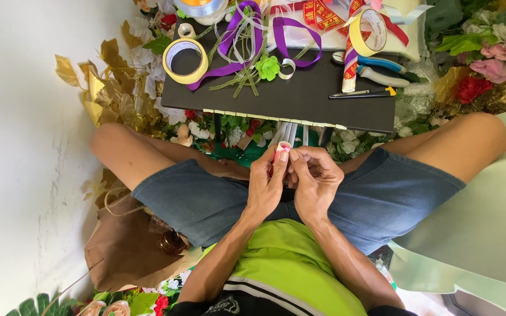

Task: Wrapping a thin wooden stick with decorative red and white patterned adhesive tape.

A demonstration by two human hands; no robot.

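I sit cross-legged on the floor and hold both hands together over my lap. My left hand (266, 186) and my right hand (316, 178) pinch a small pink and white rolled piece (281, 148) between the fingertips, just below the front edge of a low black table (300, 96). Thin white strips hang from the table edge behind the piece. Several short tape pieces line that edge.
On the table lie a yellow tape roll (186, 60), purple ribbon (238, 35), a green paper flower (268, 67), red patterned ribbon (352, 55), blue-handled pliers (376, 67) and a utility knife (363, 93). Gold leaves (109, 88) and artificial flowers (487, 64) surround it. A brown paper bag (127, 246) sits at my left.
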